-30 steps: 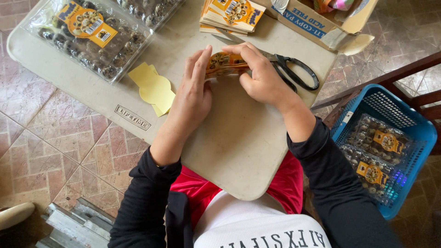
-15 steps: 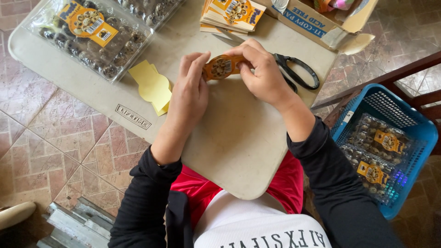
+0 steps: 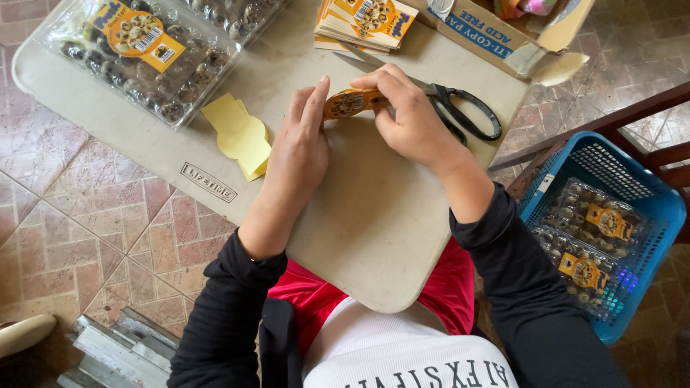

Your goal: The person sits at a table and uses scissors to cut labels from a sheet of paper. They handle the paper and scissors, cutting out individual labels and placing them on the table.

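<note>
Both of my hands hold a small orange printed label [image 3: 346, 104] just above the beige folding table [image 3: 374, 215]. My left hand [image 3: 300, 147] pinches its left end with fingers pointing up. My right hand [image 3: 410, 115] grips its right end from above with curled fingers. The label is bent between the two hands. Black-handled scissors [image 3: 463, 115] lie just behind my right hand. A stack of the same orange labels [image 3: 363, 21] sits further back.
Yellow backing papers [image 3: 241, 136] lie left of my left hand. Clear trays of speckled eggs [image 3: 136, 54] fill the table's back left. A cardboard box [image 3: 496, 36] stands at the back right. A blue basket [image 3: 604, 230] holding labelled egg trays sits on the right.
The label has been lifted and turned between my hands, which shifted slightly away from me; my left fingers now stand more upright against its left end.
</note>
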